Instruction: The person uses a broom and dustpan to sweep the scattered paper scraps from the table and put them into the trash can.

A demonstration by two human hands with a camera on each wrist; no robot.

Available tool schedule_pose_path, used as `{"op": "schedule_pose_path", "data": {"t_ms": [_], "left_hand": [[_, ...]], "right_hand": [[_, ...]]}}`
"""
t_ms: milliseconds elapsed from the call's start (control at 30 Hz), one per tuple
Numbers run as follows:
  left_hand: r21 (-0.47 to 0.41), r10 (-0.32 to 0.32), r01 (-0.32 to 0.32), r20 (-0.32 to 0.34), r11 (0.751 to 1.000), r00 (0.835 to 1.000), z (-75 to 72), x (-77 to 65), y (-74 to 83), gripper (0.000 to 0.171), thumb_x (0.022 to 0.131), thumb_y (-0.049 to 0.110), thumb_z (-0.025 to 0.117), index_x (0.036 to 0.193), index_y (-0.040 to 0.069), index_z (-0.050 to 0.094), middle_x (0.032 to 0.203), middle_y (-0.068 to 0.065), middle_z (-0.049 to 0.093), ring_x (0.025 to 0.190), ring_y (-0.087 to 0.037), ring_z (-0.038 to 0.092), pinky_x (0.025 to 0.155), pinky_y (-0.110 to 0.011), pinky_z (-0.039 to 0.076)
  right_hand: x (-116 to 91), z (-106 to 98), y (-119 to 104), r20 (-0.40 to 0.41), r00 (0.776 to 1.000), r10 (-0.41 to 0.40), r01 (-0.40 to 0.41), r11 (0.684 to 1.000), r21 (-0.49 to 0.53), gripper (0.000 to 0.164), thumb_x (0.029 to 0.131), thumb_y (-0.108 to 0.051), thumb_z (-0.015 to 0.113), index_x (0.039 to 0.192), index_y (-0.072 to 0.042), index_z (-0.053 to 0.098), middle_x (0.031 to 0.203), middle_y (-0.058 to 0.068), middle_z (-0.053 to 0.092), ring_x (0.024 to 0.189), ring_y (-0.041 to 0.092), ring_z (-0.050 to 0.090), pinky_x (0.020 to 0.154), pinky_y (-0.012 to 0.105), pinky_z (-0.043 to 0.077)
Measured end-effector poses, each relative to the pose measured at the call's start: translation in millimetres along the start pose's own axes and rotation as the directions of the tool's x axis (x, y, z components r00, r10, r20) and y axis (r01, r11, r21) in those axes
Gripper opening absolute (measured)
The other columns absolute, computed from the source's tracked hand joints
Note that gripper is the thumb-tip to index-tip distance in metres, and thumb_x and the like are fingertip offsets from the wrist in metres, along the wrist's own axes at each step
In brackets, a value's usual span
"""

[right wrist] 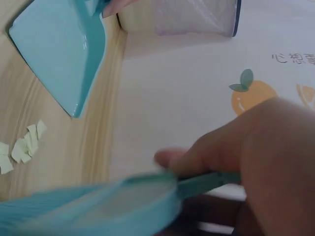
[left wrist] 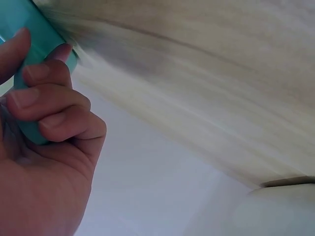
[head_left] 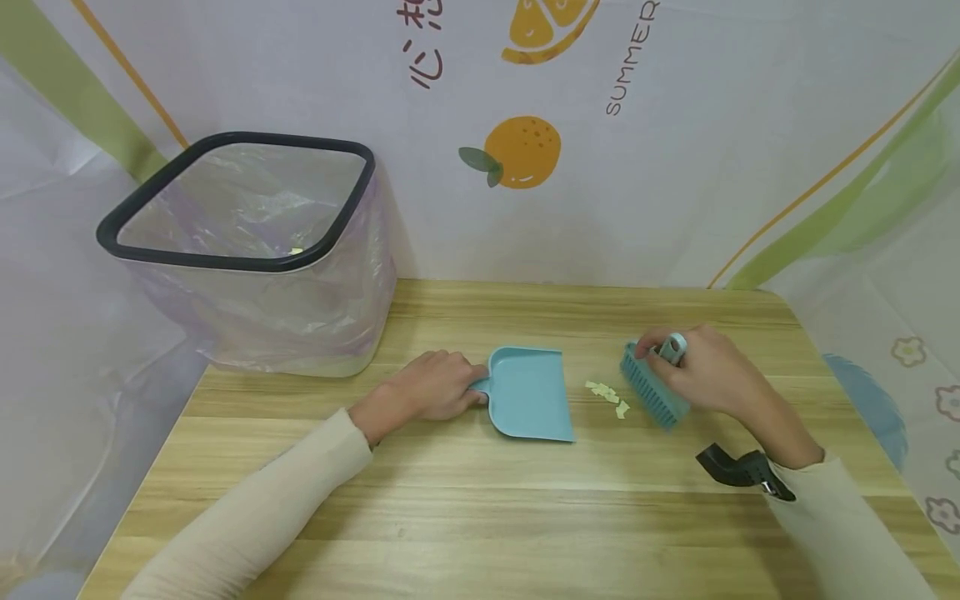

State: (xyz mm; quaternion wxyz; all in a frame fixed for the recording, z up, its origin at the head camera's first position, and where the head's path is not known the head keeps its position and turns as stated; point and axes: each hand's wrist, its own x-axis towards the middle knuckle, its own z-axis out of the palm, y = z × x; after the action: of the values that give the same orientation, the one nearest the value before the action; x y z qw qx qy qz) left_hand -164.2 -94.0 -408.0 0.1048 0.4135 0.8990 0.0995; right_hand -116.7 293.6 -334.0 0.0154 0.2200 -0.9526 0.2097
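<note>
My left hand (head_left: pixel 442 385) grips the handle of a light blue dustpan (head_left: pixel 528 393), which lies on the wooden table with its wide edge facing right. The left wrist view shows the fingers curled round the dustpan's handle (left wrist: pixel 34 130). A blue hand brush (head_left: pixel 652 385) is held by its handle in my right hand (head_left: pixel 708 371), bristles toward the dustpan. Several small pale yellow paper scraps (head_left: pixel 606 393) lie between brush and dustpan, touching neither. In the right wrist view the brush (right wrist: pixel 142 201) is close and blurred, with the scraps (right wrist: pixel 27 145) at the left.
A white bin (head_left: pixel 300 325) with a black rim (head_left: pixel 232 265) and a clear bag stands at the table's back left; a yellow scrap (head_left: pixel 296 251) shows inside. A printed white curtain (head_left: pixel 600 225) rises behind the wooden table (head_left: pixel 465 525). A black strap (head_left: pixel 742 469) sits on the right wrist.
</note>
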Motion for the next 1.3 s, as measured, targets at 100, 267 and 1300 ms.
{"op": "schedule_pose_path", "data": {"t_ms": [100,267,1300], "left_hand": [[0.027,-0.012,0.012,0.006,1.0,1.0,-0.5,0.7,1.2,0.022,0.112,0.034,0.066,0.103,0.015,0.068,0.075,0.004,0.055,0.068,-0.012,0.054,0.065,-0.035,0.05],[0.057,-0.032,0.032,0.008,0.998,0.999,-3.6,0.2,4.1,0.024,0.111,0.034,0.068,0.097,0.016,0.065,0.071,0.004,0.052,0.065,-0.012,0.052,0.062,-0.035,0.049],[0.058,-0.025,0.023,0.029,0.998,0.999,-2.2,1.9,2.6,0.023,0.112,0.034,0.068,0.112,0.012,0.072,0.077,0.003,0.059,0.069,-0.012,0.058,0.064,-0.036,0.053]], "right_hand": [[-7,-4,-3,0.004,0.999,0.045,-0.045,0.997,-0.059,0.017,0.103,-0.008,0.063,0.105,-0.003,0.079,0.064,-0.004,0.064,0.053,0.007,0.031,0.054,0.029,0.032],[-11,4,-7,-0.018,0.995,0.098,-0.099,0.99,-0.099,0.02,0.103,-0.01,0.06,0.099,-0.001,0.077,0.05,-0.011,0.041,0.053,0.007,0.026,0.052,0.027,0.027],[22,27,-18,-0.05,0.997,0.052,-0.056,0.996,-0.067,0.021,0.106,-0.008,0.06,0.108,-0.005,0.08,0.049,-0.013,0.032,0.047,0.006,0.024,0.049,0.027,0.027]]}}
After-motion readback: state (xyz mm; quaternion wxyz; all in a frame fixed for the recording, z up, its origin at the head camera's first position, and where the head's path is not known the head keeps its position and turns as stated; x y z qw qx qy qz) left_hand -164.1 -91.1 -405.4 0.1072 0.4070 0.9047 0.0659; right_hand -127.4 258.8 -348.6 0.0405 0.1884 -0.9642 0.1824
